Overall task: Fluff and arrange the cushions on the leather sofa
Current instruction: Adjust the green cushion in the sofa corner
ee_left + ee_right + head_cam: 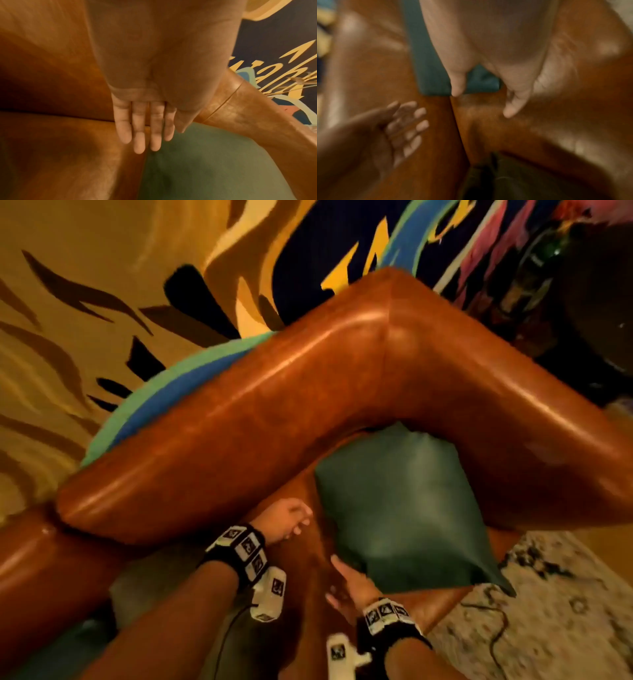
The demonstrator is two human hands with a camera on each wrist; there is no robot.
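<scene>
A dark green cushion leans upright in the corner of the brown leather sofa, where two backrests meet. My left hand hovers over the seat just left of the cushion, fingers straight and together, holding nothing. In the left wrist view the green cushion lies just beyond those fingertips. My right hand is at the cushion's lower left edge with thumb and fingers spread. The blurred right wrist view shows the right hand empty above the seat seam, the cushion beyond it. Contact cannot be told.
A painted wall with yellow, black and blue shapes stands behind the sofa. A pale patterned rug with a dark cable lies at the right. A dark bulky object fills the far right corner. A dark shape sits low on the seat.
</scene>
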